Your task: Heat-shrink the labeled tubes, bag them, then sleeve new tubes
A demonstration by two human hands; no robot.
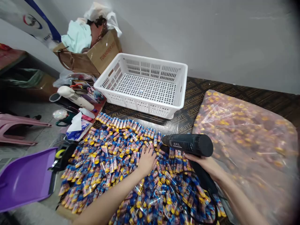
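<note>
Heat gun [187,144] in right hand [208,165], left hand [147,161] on the vials [100,168]

Head view, only one. Vials, blue and yellow at the ends, cover the left part of the table [191,107] from its left edge to past mid-width and run out of frame at the bottom. Most lie jumbled; the far fringe is a neat row [126,123], side by side.

Left hand: palm down, fingers out and slightly apart, tips on vials near the row's right end (can't tell if any is pinched under them). Right hand: wrapped round the heat gun's handle, finger detail partly hidden. Black barrel lies roughly level, nozzle pointing left at the row's right end, just beside it.

White crate [140,106] toward the table's far edge, no vials in it. Clear bag [243,137] full of similar vials fills the right side. Cardboard box [105,51] at the far left corner. Tape dispenser [64,156] at the left edge; purple dustpan [28,178] beyond it.
</note>
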